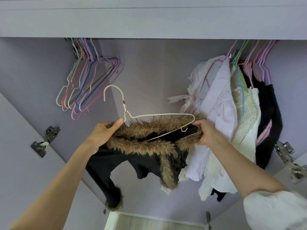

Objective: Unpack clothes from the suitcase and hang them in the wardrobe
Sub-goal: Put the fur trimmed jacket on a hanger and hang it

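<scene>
- The left hand [106,132] grips the left end of the brown fur collar [144,130], thumb pressed on top just below the twisted neck of the white wire hanger [132,116], fingers curled under the cloth.
- The right hand [206,131] pinches the collar's right end, fingers curled round the fur beside the hanger's right shoulder.
- The hanger's right shoulder already lies inside the neck opening; its left shoulder appears hidden under the fur near the left thumb, so whether it is seated cannot be told.
- The black garment [126,161] hangs between the hands in front of the open wardrobe [149,72], one fur-cuffed sleeve drooping at near left.
- To do the step well, a judgement: spread the collar evenly over both hanger shoulders, keep the hook upright and free of fur, then lift the hook to the rail in the gap between the two groups.
- Counts: one garment in hand; one hanger in hand; a bunch of empty coloured hangers [86,83] at far left, too overlapped to count.
- At right, roughly four hung clothes [232,105] show, pale and dark; the exact number is uncertain.
- Two door hinges [44,141] show, one per side.
</scene>
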A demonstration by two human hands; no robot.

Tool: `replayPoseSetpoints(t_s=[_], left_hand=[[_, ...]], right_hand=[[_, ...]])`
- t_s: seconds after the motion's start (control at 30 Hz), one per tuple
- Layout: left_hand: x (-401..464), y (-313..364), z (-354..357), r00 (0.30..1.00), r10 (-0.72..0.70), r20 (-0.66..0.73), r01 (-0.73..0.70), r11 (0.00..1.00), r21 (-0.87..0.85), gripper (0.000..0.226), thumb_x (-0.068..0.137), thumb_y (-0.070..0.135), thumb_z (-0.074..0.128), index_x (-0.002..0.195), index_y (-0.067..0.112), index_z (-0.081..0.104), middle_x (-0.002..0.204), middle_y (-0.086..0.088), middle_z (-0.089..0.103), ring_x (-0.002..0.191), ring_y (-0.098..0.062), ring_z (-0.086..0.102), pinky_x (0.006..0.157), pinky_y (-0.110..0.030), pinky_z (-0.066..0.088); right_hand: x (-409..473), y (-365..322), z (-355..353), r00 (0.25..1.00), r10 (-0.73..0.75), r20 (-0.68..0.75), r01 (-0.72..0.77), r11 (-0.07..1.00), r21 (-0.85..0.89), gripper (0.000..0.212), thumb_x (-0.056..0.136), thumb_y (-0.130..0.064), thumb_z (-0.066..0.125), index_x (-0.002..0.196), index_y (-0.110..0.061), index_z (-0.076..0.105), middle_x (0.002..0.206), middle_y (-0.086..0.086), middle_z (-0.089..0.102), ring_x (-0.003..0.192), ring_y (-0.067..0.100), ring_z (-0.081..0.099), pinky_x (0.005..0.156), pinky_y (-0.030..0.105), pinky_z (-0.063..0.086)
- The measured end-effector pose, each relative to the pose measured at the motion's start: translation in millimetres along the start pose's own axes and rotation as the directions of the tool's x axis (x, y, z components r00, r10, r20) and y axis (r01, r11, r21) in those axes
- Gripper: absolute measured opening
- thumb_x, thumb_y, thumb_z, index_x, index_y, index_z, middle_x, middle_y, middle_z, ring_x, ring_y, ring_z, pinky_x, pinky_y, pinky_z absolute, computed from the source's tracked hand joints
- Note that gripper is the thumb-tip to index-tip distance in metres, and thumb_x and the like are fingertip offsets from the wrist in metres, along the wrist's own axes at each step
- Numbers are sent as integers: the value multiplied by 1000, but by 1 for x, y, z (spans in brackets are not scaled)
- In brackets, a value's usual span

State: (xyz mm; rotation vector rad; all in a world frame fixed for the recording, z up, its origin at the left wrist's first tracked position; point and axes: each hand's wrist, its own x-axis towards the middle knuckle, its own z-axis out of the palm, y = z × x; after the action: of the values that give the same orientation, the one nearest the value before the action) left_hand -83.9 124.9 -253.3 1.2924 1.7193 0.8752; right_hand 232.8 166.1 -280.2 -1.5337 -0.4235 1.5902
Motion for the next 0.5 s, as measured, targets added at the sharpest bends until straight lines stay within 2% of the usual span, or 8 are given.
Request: replayPoseSetpoints(t_s=[0.07,0.2,0.27,0.3,0.33,0.4,0.47,0.5], left_hand=[[-1,5,2,1000,24,5,-24,999,29,34,85,50,55,95,19,63,102,0,62,103,-19,55,96,-29,37],[2,9,3,998,62,-9,-61,993,98,37,85,50,54,95,16,64,100,-3,62,99,-19,55,91,-28,37],[5,6,4,997,71,7,-71,980,185,45,78,60,53,91,19,66,97,-2,65,99,-22,58,96,-32,39],[5,5,5,997,80,20,-82,966,244,52,72,68,50,88,21,68,96,-2,67,100,-24,60,101,-39,39],[4,4,6,995,95,22,-97,950,298,58,66,74,46,85,23,68,95,-1,68,100,-26,60,103,-46,38],[2,6,7,992,123,-19,-111,944,309,62,60,79,42,83,28,67,97,-1,69,103,-28,59,104,-52,36],[1,12,10,988,125,-88,-98,959,264,57,63,77,44,85,30,66,99,-2,68,106,-30,57,104,-52,36],[1,16,13,984,136,-116,-101,959,264,50,69,74,46,84,30,64,97,-3,67,106,-32,57,104,-52,35]], right_hand=[[2,-1,1,997,-64,-34,63,998,-30,14,84,-9,45,72,-11,52,70,9,52,63,25,52,64,32,45],[4,-2,1,989,-111,-99,110,994,-21,15,84,-7,41,72,-12,49,69,8,50,61,22,50,55,29,46],[4,-3,2,984,-151,-97,150,988,-18,16,85,-9,41,85,-11,57,74,8,56,64,21,55,50,26,50],[5,-5,3,977,-189,-101,185,982,-45,19,85,-10,43,94,-12,60,79,8,59,67,21,58,49,26,52],[4,-6,5,964,-240,-116,228,967,-113,21,84,-12,46,99,-13,60,84,9,62,70,22,59,50,27,53],[-3,-7,10,922,-369,-116,306,880,-364,16,82,-16,51,95,-13,61,90,10,64,76,23,61,56,28,56],[-19,-8,19,892,-451,19,373,713,-593,7,86,-17,53,86,-13,59,81,7,62,73,20,59,53,21,51],[-27,-8,25,879,-466,100,407,625,-667,10,88,-17,52,80,-13,56,77,6,59,71,19,58,53,22,48]])
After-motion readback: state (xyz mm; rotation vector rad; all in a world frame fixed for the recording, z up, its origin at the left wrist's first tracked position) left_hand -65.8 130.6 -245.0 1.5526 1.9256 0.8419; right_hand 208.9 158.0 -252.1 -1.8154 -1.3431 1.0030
